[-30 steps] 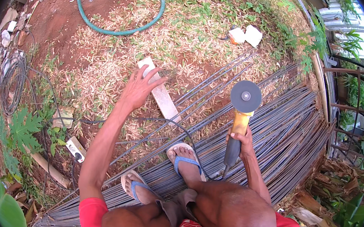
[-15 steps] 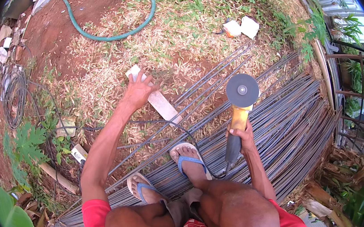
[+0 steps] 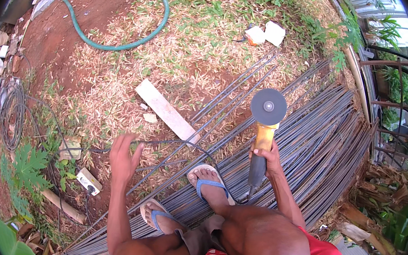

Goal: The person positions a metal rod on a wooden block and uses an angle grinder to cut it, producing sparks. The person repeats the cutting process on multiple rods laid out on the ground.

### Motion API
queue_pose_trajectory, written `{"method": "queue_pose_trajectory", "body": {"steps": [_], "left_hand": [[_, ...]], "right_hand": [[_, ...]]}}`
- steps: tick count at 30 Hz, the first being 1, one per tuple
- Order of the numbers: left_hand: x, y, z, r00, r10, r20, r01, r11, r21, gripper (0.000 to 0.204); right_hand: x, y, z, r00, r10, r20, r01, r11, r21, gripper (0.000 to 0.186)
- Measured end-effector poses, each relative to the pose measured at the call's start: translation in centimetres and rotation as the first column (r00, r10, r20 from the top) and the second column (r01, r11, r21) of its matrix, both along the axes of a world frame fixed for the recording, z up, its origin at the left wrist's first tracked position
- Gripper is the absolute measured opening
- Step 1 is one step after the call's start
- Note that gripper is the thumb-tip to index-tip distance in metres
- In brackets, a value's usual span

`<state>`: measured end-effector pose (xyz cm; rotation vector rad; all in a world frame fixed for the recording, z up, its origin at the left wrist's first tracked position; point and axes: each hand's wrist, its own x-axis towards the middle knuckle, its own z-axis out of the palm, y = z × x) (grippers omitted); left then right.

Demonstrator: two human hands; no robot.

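My right hand (image 3: pixel 270 159) grips a yellow and black angle grinder (image 3: pixel 265 137) upright in the view, its dark cutting disc (image 3: pixel 268 107) at the top and its cord running from the bottom end. My left hand (image 3: pixel 124 156) is open with fingers loosely apart, near the black cable that crosses the ground. Above it a pale board (image 3: pixel 163 108) lies on the dry grass, its lower end at some thin rods. My sandalled feet (image 3: pixel 211 190) stand on a large bundle of long steel bars (image 3: pixel 323 141). A power strip (image 3: pixel 89 181) with a plug in it lies left of my left hand.
A green hose (image 3: pixel 128 44) loops at the upper left, beside rubble (image 3: pixel 0 59) and scrap wood. A wire coil (image 3: pixel 12 113) lies at the left. White pieces (image 3: pixel 274 34) sit at the top. A rusty metal frame (image 3: pixel 398 104), plants and banana leaves line the right.
My left hand has come down and back from over the board toward me, leaving it uncovered; the board looks slightly turned. The grinder stays in my right hand.
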<state>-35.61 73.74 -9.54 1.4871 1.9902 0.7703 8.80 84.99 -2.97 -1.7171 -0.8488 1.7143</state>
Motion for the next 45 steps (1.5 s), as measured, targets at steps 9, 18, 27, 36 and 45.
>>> {"method": "queue_pose_trajectory", "body": {"steps": [9,18,27,36,45], "left_hand": [[0.0,-17.7,-1.2,0.997,0.063,0.035,-0.033,0.829,-0.558,0.024],[2.6,-12.4,-1.8,0.996,-0.019,0.082,0.054,0.895,-0.442,0.027],[9.6,0.4,-2.2,0.987,-0.020,0.161,0.061,0.965,-0.254,0.025],[12.4,3.9,-3.2,0.988,0.034,0.153,0.000,0.976,-0.218,0.021],[13.0,3.3,-3.4,0.989,-0.053,0.135,0.053,0.999,0.007,0.020]], "right_hand": [[0.4,0.5,-0.1,1.000,-0.030,0.001,0.030,0.999,-0.027,0.067],[0.6,0.2,-0.3,0.999,-0.040,-0.003,0.040,0.999,0.018,0.063],[0.4,0.6,0.1,0.999,-0.020,-0.026,0.020,1.000,0.003,0.060],[0.7,0.9,0.4,0.998,-0.049,-0.026,0.049,0.999,0.013,0.059],[0.7,0.4,-0.1,0.998,-0.058,0.003,0.058,0.998,0.029,0.059]]}}
